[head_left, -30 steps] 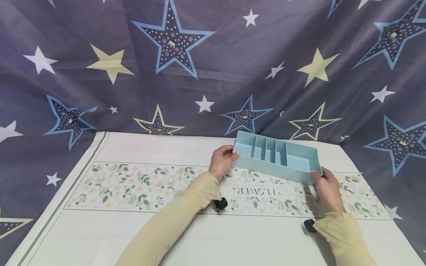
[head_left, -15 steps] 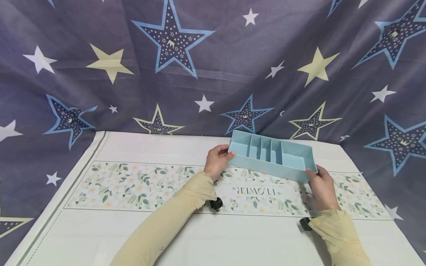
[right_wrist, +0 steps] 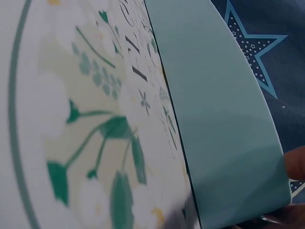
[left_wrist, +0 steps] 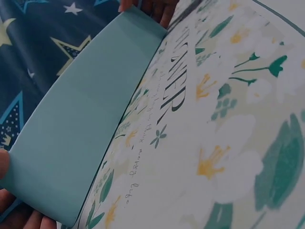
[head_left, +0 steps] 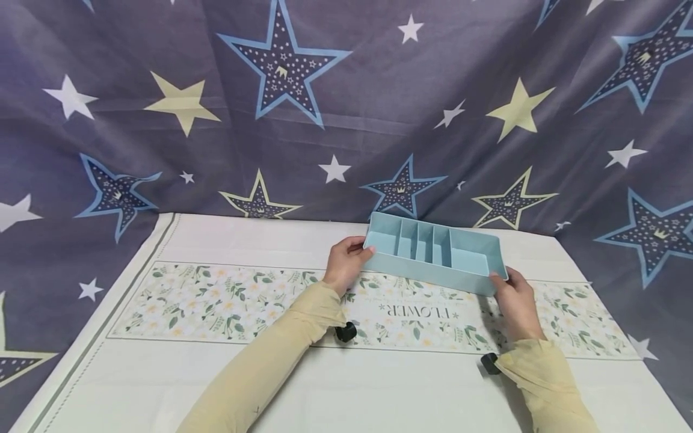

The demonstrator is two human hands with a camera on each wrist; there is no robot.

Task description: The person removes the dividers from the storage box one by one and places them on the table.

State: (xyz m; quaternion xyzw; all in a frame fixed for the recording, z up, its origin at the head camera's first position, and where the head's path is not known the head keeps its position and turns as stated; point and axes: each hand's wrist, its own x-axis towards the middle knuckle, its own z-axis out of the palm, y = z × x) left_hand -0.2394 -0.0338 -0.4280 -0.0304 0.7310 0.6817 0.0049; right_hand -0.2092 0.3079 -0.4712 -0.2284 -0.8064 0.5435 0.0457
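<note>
A light-blue divided organizer box (head_left: 428,272) is held by both hands over the back edge of the flowered strip, its right end closer to me than its left. My left hand (head_left: 346,263) grips the left end, thumb on the front wall near the rim. At the opposite end, my right hand (head_left: 517,304) pinches the corner with the thumb in front and fingers behind. Thin dividers part the inside, and nothing shows in its compartments. Both wrist views show the plain outer wall (left_wrist: 86,105). Whether its base touches the table cannot be told.
The white table cover (head_left: 379,391) carries a printed flower strip (head_left: 216,304) with the word FLOWER upside down. A dark star-patterned curtain (head_left: 335,72) hangs along the back and sides. Black wrist devices (head_left: 346,332) sit under both sleeves.
Both hands have carried the organizer box a short way to the left, keeping the same hold on its ends. The box's slant looks about the same.
</note>
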